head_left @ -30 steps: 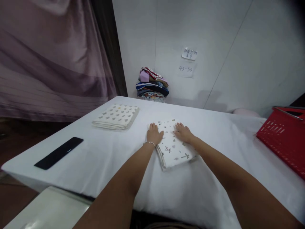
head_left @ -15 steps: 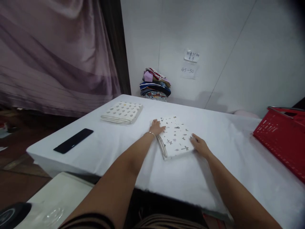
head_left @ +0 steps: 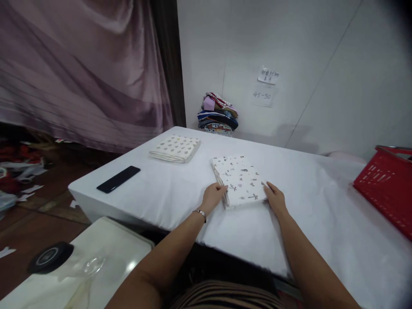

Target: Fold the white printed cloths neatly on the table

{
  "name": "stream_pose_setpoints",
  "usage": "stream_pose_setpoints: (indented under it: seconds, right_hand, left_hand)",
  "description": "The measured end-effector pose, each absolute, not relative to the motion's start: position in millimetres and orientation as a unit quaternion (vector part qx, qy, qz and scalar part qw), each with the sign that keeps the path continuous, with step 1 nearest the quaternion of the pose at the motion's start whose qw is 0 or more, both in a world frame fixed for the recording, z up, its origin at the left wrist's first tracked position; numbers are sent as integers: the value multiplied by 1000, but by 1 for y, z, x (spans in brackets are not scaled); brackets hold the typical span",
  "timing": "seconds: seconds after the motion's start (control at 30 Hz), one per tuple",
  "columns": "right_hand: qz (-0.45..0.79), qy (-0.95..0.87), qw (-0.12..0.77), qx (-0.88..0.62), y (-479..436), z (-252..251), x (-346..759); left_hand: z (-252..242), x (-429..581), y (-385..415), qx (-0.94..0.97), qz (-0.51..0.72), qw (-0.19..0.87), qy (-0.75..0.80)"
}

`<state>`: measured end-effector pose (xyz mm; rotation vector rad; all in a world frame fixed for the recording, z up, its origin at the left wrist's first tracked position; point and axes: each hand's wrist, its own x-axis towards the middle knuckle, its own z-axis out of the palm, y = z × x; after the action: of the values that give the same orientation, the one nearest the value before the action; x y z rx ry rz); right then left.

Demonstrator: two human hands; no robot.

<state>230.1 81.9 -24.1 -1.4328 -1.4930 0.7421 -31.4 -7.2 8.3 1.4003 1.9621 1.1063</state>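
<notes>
A folded white cloth (head_left: 241, 178) with small grey and brown printed motifs lies on the white-covered table (head_left: 180, 189) in front of me. My left hand (head_left: 214, 196) pinches its left edge near the front corner, thumb on top. At the opposite edge, my right hand (head_left: 275, 198) grips the right side, thumb above and fingers partly hidden. A second folded cloth (head_left: 175, 148), white with grey spots, rests farther back on the left, apart from both hands.
A black phone (head_left: 118, 179) lies near the table's left edge. The red plastic basket (head_left: 386, 189) stands at the right. Against the wall is a stack of folded fabrics (head_left: 219, 113). A white surface with a black round object (head_left: 50, 257) is at lower left.
My left hand has slid from the cloth's far left part toward its near left corner and closed on the edge. The right hand stays at the right side. The view has turned slightly left.
</notes>
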Motion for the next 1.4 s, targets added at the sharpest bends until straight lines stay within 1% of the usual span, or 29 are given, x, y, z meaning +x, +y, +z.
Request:
stream_pose_setpoints:
  seconds: [0.2,0.3,0.4,0.6,0.8,1.07,1.4]
  right_hand:
    - [301,-612,446,-580,79,-21,230]
    - [306,-615,437,-581,79,-21,231]
    - [313,-619,432,-576,80,-23,233]
    - [319,-621,432,-570,80,-24,235]
    - [314,-624,424,-576,81,-26,236]
    - [309,-632,423,-571,83,-30,237]
    - [288,-644,423,-569,77,-25,235]
  left_hand:
    - [13,-15,-9,502,342,226,761]
    - [14,-14,-7,500,320,236,769]
    - [14,-15,-7,490,325,247,770]
    - [13,-15,-12,483,329,227,779]
    - [18,-15,-4,457,329,259,785]
    - [17,-16,-6,451,321,232,800]
    - [21,-22,7,449,301,226,810]
